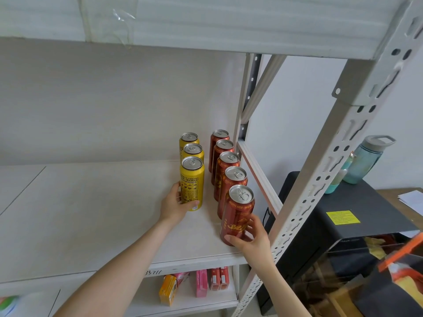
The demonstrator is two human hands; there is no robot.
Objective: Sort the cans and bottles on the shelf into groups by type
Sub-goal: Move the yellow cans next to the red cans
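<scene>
The left hand (pixel 175 205) grips the front yellow can (pixel 192 183). The right hand (pixel 250 236) grips the front red can (pixel 238 213). Both cans stand upright on the shelf (pixel 91 213).

My left hand's (pixel 175 205) fingers go round behind the front yellow can (pixel 192 179), so can't see them. Fine print on that can is way too small to read. The back red cans (pixel 220 135) are mostly hidden behind the front red can (pixel 238 216). The green blob (pixel 9 303) bottom-left is blurry and cut off.
</scene>
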